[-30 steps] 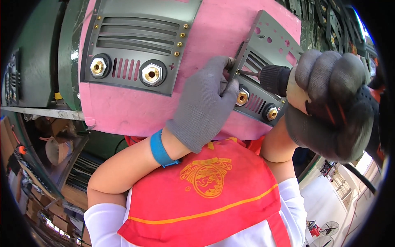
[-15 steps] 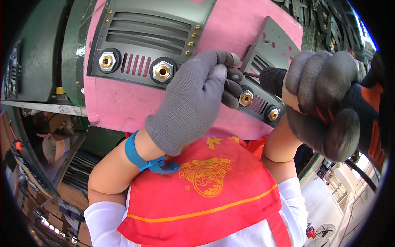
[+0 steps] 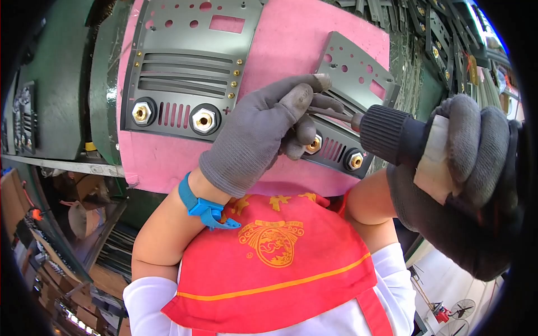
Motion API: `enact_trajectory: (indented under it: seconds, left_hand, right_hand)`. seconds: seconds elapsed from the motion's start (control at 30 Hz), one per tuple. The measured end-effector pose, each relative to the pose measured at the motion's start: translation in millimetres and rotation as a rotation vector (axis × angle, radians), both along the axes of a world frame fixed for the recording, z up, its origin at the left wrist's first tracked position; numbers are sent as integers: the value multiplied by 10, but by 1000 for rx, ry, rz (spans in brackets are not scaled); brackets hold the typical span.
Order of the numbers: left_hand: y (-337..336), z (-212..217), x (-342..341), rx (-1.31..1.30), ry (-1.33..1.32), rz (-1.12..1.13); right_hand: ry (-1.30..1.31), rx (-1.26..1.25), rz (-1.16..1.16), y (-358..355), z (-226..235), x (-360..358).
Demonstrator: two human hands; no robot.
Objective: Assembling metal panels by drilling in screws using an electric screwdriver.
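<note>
My left hand [image 3: 260, 126], in a grey work glove, has its fingers bent and pinched together, above the gap between two grey metal panels. What lies in the pinch is hidden. My right hand [image 3: 476, 162], gloved too, grips a power drill with a black chuck [image 3: 389, 134]. The drill's long thin bit [image 3: 339, 116] points left, its tip end at my left fingertips. Below my hands is the right-hand panel [image 3: 339, 45], lying at a slant and partly covered. Brass-centred sockets [image 3: 355, 161] sit along its near edge. The left-hand panel [image 3: 185, 40] lies flat, with louvres and similar sockets.
Both panels rest on a pink sheet [image 3: 286, 45] over a green worktop. More dark panels [image 3: 440, 47] are piled at the far right. On the left stand green metal surfaces [image 3: 53, 84], with shelves [image 3: 106, 224] below. A fan [image 3: 462, 309] shows at the lower right.
My right hand and the drill have moved down and to the right, looking larger. The bit is more exposed, its end still by my left fingers. The panels have shifted left in view.
</note>
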State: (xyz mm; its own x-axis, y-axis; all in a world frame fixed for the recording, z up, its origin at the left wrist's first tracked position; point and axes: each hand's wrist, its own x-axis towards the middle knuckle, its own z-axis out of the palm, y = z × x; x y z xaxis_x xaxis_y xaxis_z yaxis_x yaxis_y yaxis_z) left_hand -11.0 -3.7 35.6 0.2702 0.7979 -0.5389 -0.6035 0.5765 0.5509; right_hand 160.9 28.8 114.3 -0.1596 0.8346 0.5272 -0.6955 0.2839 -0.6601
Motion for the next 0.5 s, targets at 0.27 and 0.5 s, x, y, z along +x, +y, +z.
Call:
enact_trajectory:
  seconds: [0.27,0.5]
  left_hand:
    - [-38,-73,-99,-4,2,-169]
    - [-101,-223,-86,6,-394,-149]
  right_hand:
    - [-38,-6,0,-23,-22,-32]
    - [-73,-17,0,14,-40,5]
